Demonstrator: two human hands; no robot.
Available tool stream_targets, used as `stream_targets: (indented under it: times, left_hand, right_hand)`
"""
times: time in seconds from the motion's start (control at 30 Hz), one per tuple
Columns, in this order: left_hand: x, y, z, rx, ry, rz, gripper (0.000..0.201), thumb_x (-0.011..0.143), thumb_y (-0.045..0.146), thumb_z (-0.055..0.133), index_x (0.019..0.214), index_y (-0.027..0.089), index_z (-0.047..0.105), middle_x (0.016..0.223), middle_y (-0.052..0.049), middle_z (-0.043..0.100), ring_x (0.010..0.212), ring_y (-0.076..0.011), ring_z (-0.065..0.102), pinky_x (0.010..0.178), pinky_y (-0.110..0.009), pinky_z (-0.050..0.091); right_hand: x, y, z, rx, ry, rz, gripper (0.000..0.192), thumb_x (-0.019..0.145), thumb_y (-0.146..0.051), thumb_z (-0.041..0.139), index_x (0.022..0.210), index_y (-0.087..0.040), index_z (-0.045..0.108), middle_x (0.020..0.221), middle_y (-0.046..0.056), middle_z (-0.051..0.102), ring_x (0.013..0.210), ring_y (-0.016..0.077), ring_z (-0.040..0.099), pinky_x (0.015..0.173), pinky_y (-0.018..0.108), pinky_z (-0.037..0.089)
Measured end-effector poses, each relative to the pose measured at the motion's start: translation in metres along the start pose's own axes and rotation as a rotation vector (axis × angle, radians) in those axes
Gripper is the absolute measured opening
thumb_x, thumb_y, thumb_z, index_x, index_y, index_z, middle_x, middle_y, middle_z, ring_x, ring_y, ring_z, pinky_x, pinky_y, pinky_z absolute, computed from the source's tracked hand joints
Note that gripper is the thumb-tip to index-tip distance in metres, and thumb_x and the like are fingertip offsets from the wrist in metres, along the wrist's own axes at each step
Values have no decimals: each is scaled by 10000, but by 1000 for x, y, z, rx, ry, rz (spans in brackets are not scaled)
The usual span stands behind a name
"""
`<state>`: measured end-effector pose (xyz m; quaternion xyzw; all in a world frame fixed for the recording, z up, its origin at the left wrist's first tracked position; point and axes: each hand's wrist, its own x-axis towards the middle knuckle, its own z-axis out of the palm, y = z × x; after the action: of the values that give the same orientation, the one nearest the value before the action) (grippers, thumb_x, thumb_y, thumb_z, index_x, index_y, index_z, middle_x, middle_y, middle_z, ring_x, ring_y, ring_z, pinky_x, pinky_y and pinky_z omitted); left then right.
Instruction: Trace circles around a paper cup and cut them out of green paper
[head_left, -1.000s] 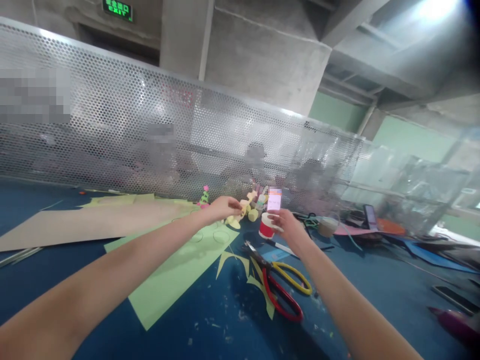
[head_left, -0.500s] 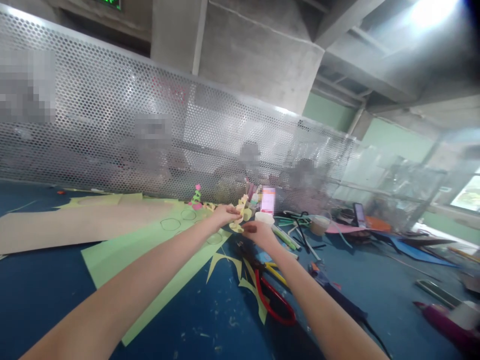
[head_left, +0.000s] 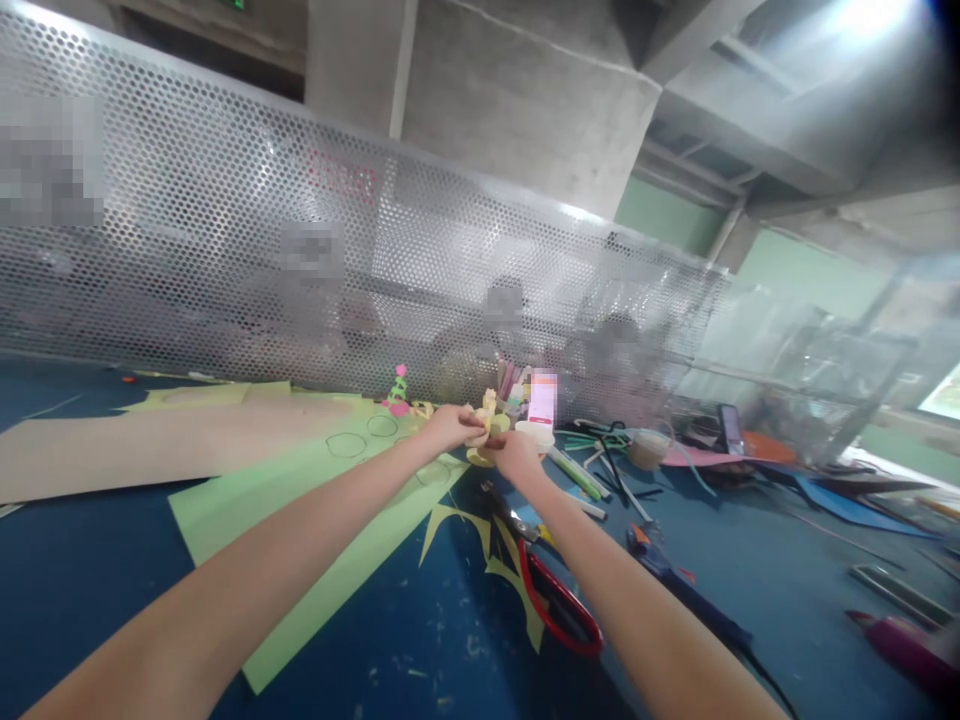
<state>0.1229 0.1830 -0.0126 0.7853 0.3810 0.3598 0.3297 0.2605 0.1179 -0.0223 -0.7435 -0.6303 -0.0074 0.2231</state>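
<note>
My left hand (head_left: 453, 427) is closed, its fingertips pinching a small pale-yellow paper craft piece (head_left: 490, 404) made of curled or layered bits. Close beside it, my right hand (head_left: 517, 455) has its fingers bent around the lower part of the same piece; the exact grip is partly hidden. Yellow paper rounds show between and below the fingers. Under my left forearm lies a light green sheet (head_left: 300, 530) with circles drawn on it. Red-handled scissors (head_left: 559, 605) rest on the blue table (head_left: 420, 650) beneath my right forearm, next to yellow paper offcuts (head_left: 450, 515).
Behind the hands stand a white cup (head_left: 534, 434), a lit phone (head_left: 543, 400) and a small pink-and-green paper craft (head_left: 397, 392). A perforated metal screen (head_left: 225, 270) runs along the back. To the right lie a blue glue gun (head_left: 682, 585), pipe cleaners (head_left: 611, 450) and a magenta tool (head_left: 900, 650).
My right hand has come up closer to my left, and the two now nearly meet at the yellow paper piece. The whole view has shifted slightly.
</note>
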Motion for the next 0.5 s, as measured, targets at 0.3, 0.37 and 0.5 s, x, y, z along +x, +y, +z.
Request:
stream_targets:
  times: [0.3,0.37,0.5]
  left_hand:
    - [-31,-5,-56,140,113,8,269,771,314,571,882,153,755,891,-71,752,844,-228,664,762,-271,466]
    - [-43,-9,-67,155,84,23,251,760,345,574,792,175,756,787,-44,742,754,-214,655,707,-260,456]
    - [-65,-11,-81,179,50,30,194,719,327,594,710,202,742,662,-7,702,703,-194,631,675,-243,427]
  right_hand:
    - [13,-18,7,-47,-143,205,297,944,-329,573,1199,-178,584,1210,86,603,1009,209,623,852,410,538]
    - [14,-17,11,-52,-173,213,293,943,-326,577,1197,-180,585,1207,84,604,1005,207,625,847,404,540]
    - [16,-11,14,-68,-202,185,299,940,-325,581,1201,-178,585,1217,86,600,1018,213,621,857,411,536]
